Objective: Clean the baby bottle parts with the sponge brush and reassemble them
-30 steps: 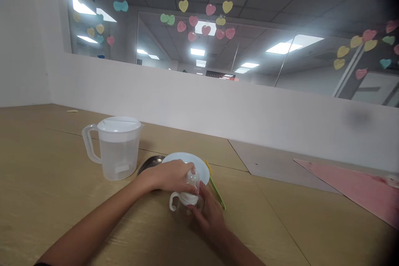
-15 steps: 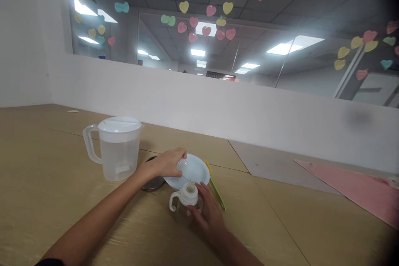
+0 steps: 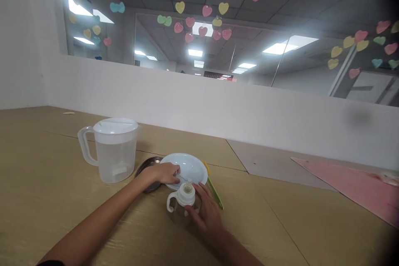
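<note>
The right hand (image 3: 209, 212) was curled around the bottle (image 3: 186, 198), while the left hand (image 3: 165, 173) had its fingers bent over the plate (image 3: 197, 168), their hold too hidden to tell. The bottle stood on the table (image 3: 249, 216) well out from the far edge, with the metal dish (image 3: 149, 165) and jug (image 3: 115, 153) toward the far left corner and a green utensil (image 3: 216, 192) to the right

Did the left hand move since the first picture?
Yes. The left hand was at the top of the bottle; measured against that bottle, it has moved left and is now at the white bowl.
</note>
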{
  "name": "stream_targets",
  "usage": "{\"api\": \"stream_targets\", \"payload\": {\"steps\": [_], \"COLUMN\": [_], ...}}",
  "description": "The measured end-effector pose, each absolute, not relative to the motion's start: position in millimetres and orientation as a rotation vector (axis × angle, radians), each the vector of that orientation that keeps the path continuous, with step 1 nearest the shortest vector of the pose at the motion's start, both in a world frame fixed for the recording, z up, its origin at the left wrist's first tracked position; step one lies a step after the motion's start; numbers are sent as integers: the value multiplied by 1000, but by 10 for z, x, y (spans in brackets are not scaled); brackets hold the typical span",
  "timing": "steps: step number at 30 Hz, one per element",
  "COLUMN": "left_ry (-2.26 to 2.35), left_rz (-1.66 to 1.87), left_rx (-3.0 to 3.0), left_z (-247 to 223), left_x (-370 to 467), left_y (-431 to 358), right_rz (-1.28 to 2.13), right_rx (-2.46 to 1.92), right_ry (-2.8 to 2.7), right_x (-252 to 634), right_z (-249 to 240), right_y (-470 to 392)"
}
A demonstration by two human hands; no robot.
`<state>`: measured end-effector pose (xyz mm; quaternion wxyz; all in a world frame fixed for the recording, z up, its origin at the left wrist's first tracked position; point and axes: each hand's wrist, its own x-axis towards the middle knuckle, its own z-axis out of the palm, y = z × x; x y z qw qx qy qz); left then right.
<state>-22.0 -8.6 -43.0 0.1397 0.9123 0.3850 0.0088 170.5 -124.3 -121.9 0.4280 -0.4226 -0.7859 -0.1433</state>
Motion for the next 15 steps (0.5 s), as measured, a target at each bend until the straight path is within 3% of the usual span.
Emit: {"api": "stream_targets", "payload": {"steps": [4, 10, 15], "left_ry": [1055, 900, 592], "left_rz": [35, 444, 250], "left_rx": [2651, 2645, 2613], "left_z": [-405, 25, 295], "left_x": [-221, -271, -327], "left_y": [-102, -437, -801], "right_rz": [-329, -308, -253], "right_rx": [-1069, -1059, -1045], "right_ry": [-1956, -1945, -1913], "right_x": [1700, 1690, 1649], "right_z": [-1212, -1230, -1226], "right_y": [-1254, -1251, -1275]}}
